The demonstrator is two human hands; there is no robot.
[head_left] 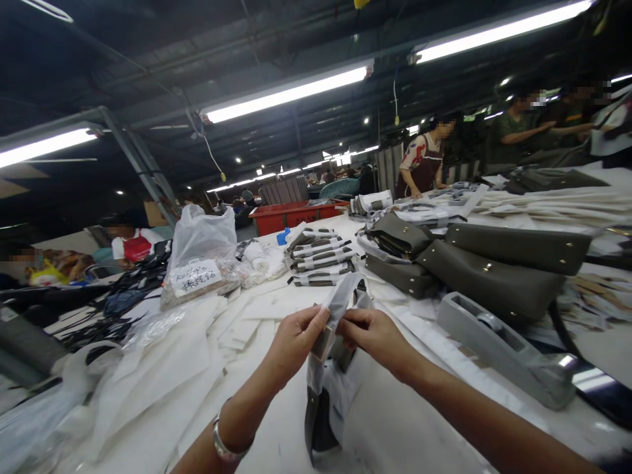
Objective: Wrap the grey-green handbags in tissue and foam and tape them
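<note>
Between my hands, above the white table, is a dark strap (323, 418) partly wrapped in thin whitish film (340, 299). My left hand (301, 332) pinches the wrapped strap from the left, thumb on top. On the other side my right hand (370, 336) has its fingers curled onto the same bundle; their tips are partly hidden. The strap's lower end hangs down toward me and looks looped. Just beyond my hands lies a stack of similar wrapped straps (320, 257), dark with white wrapping.
Olive-grey bags (494, 270) lie at right, behind a grey tape dispenser (503, 349). White sheets (162, 375) spread over the left side, near a labelled plastic bag (197, 257). A red bin (296, 216) stands beyond the table. A person in an apron (424, 161) works across at right.
</note>
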